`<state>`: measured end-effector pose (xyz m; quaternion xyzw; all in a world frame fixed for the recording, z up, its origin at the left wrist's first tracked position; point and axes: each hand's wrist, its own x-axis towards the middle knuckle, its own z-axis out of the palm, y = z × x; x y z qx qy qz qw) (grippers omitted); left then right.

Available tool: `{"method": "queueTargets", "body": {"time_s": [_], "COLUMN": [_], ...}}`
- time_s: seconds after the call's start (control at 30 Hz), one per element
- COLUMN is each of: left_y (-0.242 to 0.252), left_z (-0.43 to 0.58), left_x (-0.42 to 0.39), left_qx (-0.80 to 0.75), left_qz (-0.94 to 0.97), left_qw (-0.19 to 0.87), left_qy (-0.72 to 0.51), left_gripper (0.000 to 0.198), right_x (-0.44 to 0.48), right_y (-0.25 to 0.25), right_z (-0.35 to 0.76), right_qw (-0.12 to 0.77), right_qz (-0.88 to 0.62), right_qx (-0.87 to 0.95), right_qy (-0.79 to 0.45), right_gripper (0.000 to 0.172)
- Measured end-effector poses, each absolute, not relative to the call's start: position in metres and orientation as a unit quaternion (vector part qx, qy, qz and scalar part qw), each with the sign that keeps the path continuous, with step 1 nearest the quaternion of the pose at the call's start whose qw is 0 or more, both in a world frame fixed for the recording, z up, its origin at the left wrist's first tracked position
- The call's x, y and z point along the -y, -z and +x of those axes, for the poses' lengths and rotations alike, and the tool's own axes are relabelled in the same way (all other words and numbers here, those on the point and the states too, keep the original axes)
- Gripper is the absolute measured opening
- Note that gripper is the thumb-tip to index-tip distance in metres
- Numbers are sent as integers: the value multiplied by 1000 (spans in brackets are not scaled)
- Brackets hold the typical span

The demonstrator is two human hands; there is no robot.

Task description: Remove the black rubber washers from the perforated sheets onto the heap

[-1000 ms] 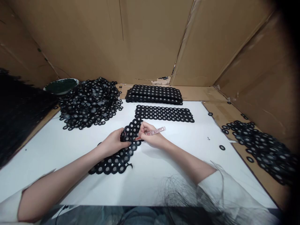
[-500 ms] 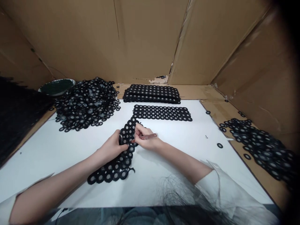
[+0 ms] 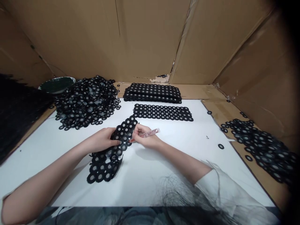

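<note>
A strip of joined black rings with pale centres point(image 3: 100, 170) lies bent on the white tabletop, its lower end curled up at one edge. My left hand point(image 3: 104, 140) grips its left edge, thumb on top and the other fingers partly hidden by the strip. In my right hand point(image 3: 144, 136) is a slim pen-like tool point(image 3: 150, 133) with a see-through reddish barrel. Its red tip points down-left at the rings beside my left thumb; whether it touches them I cannot tell.
Behind the strip lies a flat ring panel point(image 3: 162, 112), with a stack of similar panels point(image 3: 152, 92) farther back. Loose rings form a heap point(image 3: 86, 103) at left, near a bowl point(image 3: 57, 85), and another heap point(image 3: 262, 147) at right. Cardboard walls point(image 3: 145, 37) enclose the table.
My left hand has shifted left and slightly up. The strip's lower part has moved left and folded, with its right edge now raised. My right hand has moved slightly left, its tool tilting more.
</note>
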<state>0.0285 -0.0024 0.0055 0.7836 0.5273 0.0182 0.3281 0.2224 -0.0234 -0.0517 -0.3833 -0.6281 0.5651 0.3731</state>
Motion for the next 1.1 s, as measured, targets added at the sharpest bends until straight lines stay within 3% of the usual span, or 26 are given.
{"method": "queueTargets", "body": {"time_s": [0.13,0.33,0.43,0.57,0.83,1.1], "left_y": [-2,-2,-3,-4,2,9], "left_z": [30,36,37,39,48,47], "left_x": [5,11,15,23,39,51], "left_qx": [-527,-503,-506,-526,-583,-586], "left_qz": [785,765,777,789,742,743], "left_qw": [322,387,366,317,318,297], "left_qy": [-47,-109,-76,-26,-91,-125], "left_gripper": [16,32,40,34,30,48], "right_x": [28,32,31,32,39,43], "right_y": [48,42,43,44,42,49], "right_z": [222,222,222,220,216,215], "right_qw": [361,329,326,326,326,308], "right_qz": [-382,-408,-400,-392,-386,-356], "right_qx": [653,703,707,702,797,845], "right_qy": [-545,-481,-485,-498,-329,-254], "right_gripper": [15,11,11,10,12,15]}}
